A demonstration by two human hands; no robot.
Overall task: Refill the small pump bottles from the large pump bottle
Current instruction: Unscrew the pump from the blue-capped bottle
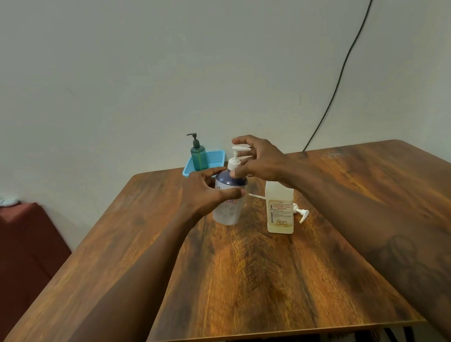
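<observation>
A large white bottle [228,212] with a dark blue shoulder and a white pump stands tilted near the table's middle. My left hand [205,192] grips its upper body. My right hand [260,160] has its fingers curled around the white pump head [240,149] and its collar. To the right stands a small square bottle [279,211] of pale yellow liquid with no pump on it. Its white pump [301,214] lies on the table behind it. A small green pump bottle [198,155] stands in a blue basket [215,157] at the far edge.
The wooden table [247,277] reaches from the wall to me. A dark red seat [13,242] sits at the left beside the table. A black cable [346,54] runs down the wall at the right.
</observation>
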